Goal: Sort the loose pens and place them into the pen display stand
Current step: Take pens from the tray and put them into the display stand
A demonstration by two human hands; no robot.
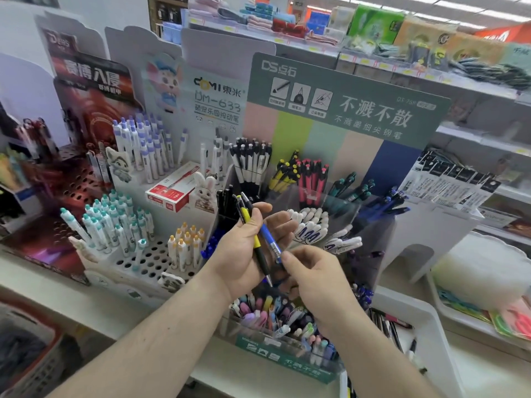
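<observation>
Left hand [244,248] has 2 pens in its grip: a yellow pen [249,225] & a blue pen [268,238], held above the near part of the pen stand [342,110]. Right hand [313,275] pinches the blue pen's tip w/ thumb + finger. Stand's clear cups are full of sorted pens, pastel pens [275,314] nearest.

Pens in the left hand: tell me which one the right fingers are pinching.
The blue pen, pinched near its tip; the yellow-and-black pen beside it isn't touched.
</observation>
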